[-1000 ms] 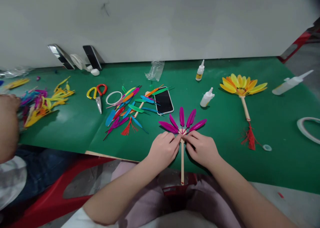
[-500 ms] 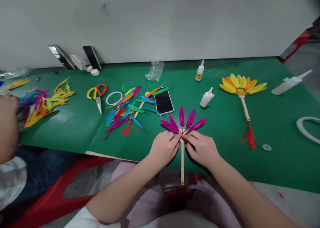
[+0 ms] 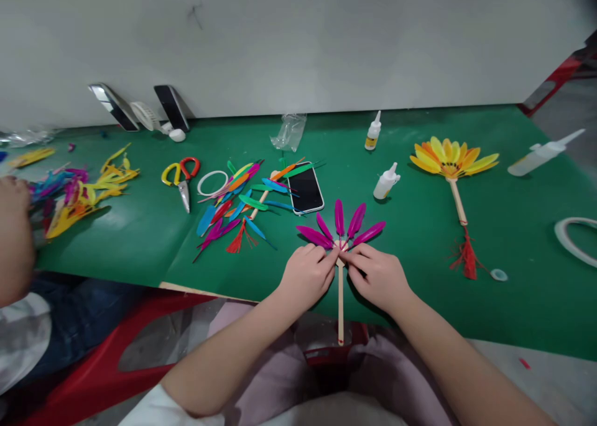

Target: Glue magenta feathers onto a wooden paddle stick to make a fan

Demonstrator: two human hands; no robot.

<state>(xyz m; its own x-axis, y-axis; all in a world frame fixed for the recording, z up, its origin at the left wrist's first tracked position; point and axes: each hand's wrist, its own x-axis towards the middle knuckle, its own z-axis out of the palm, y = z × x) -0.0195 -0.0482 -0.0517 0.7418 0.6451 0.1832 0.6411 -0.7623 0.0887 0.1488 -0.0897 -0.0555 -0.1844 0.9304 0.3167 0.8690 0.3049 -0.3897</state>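
A wooden stick (image 3: 340, 301) lies on the green table cover (image 3: 420, 239), pointing toward me. At its top end several magenta feathers (image 3: 339, 226) fan out. My left hand (image 3: 305, 277) and my right hand (image 3: 377, 278) sit either side of that top end. The fingertips of both pinch the feather bases where they meet the stick.
A black phone (image 3: 305, 188) lies beyond the fan, beside a pile of loose coloured feathers (image 3: 242, 199). Two glue bottles (image 3: 385, 182) stand to the right, with a finished yellow feather fan (image 3: 451, 165) further right. Scissors (image 3: 183, 174) lie left. Another person's arm (image 3: 13, 233) is at the far left.
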